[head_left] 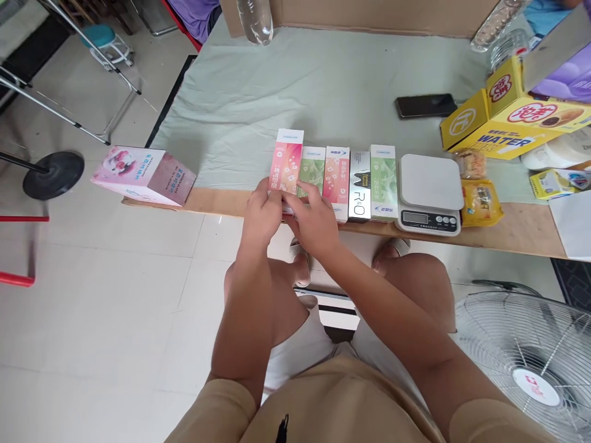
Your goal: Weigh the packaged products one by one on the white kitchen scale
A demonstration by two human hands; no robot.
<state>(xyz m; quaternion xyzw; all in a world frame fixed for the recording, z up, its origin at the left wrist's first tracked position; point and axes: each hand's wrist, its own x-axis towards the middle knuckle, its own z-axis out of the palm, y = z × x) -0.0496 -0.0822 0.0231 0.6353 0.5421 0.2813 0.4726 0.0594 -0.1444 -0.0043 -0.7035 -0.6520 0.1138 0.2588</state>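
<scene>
Both hands meet at the near end of a pink floral toothpaste box (287, 157), at the left end of a row by the table's front edge. My left hand (262, 212) has its fingers closed at the box's near left corner. My right hand (316, 223) is closed on the near right side, thumb and fingers against it. To the right lie a green box (313, 166), a second pink box (337, 178), a black and white box (360, 184) and another green box (383, 178). My fingers hide the first box's near end.
A white kitchen scale (431, 184) stands right of the row, beside yellow snack packets (481, 203). Farther back are a phone (425, 106) and a yellow carton (503, 117). A pink carton (145, 174) sits at the left corner. A fan (530, 363) stands low right.
</scene>
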